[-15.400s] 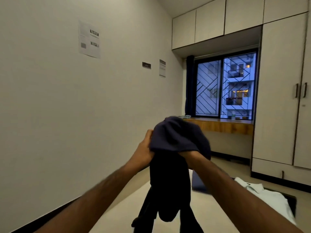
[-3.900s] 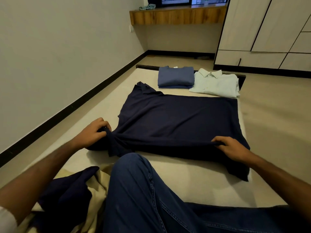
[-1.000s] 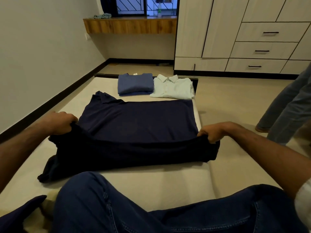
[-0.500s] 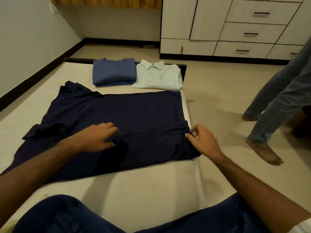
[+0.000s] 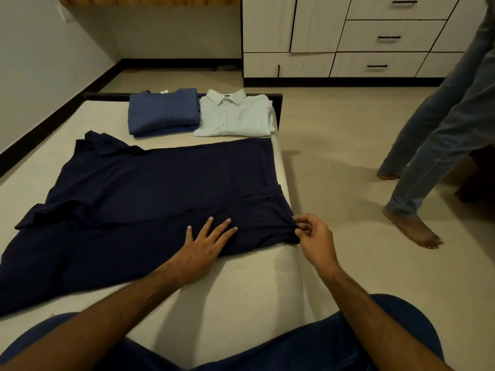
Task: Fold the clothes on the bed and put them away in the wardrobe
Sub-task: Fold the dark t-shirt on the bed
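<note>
While left fingers (image 5: 214, 231) press flat, right fingers (image 5: 301, 227) pinch the spread, creased navy shirt's (image 5: 150, 194) corner.

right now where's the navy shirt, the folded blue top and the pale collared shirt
navy shirt (image 5: 166, 194), head view, middle of its body
folded blue top (image 5: 163, 111), head view, top face
pale collared shirt (image 5: 235, 116), head view, button placket

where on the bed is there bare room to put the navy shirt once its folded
Bare mattress lies between the navy shirt and the person's knees, and along the wall side left of the blue folded top. The far end is crowded: that top and the white shirt lie side by side.
</note>
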The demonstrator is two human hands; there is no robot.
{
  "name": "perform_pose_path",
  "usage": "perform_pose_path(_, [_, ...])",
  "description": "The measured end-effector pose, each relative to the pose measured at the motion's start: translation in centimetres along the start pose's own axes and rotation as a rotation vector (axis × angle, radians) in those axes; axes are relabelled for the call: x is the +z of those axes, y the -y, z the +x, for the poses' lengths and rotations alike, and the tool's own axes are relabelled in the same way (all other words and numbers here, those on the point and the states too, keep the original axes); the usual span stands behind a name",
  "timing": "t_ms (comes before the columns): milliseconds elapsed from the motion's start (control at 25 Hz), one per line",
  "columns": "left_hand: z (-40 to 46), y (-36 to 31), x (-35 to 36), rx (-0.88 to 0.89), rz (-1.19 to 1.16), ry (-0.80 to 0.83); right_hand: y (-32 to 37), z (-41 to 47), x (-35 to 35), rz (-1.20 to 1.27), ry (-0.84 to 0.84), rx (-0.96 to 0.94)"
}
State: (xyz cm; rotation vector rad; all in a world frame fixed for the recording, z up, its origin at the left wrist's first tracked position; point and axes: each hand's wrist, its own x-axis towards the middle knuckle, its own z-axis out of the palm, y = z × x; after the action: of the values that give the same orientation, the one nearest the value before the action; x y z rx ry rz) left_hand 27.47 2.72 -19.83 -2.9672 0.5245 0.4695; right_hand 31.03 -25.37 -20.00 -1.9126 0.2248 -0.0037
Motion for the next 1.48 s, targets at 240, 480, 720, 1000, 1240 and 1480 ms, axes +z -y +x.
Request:
perform_pose_path(240, [0.1, -0.5, -0.4, -0.022, -0.010, 0.059, 1.1, 0.0, -0.1, 0.401, 0.174, 0.285])
perform_pose_path(480, [-0.1, -0.9, -1.4, -0.126, -0.342, -0.082, -0.5, -0.3, -0.2, -0.286, 0.249, 0.111])
perform_pose_path(720, [1.5, -3.2, -0.7, 0.174, 0.151, -0.426, 0.0, -0.8, -2.3, -0.015, 0.256, -0.138])
perform_pose_path(1000, [3.3, -6.7, -3.0, 0.211, 0.005, -0.365, -1.5, 0.7, -3.6, -0.239, 0.026, -0.017])
perform_pose_path(1240, [3.7, -6.0, -3.7, 0.242, -0.098, -0.266, -1.4, 0.5, -1.5, 0.076, 0.303, 0.105])
perform_pose_path(1480, [4.1, -6.5, -2.8, 0.240, -0.073, -0.339, -1.2, 1.4, -1.5, 0.168, 0.250, 0.061])
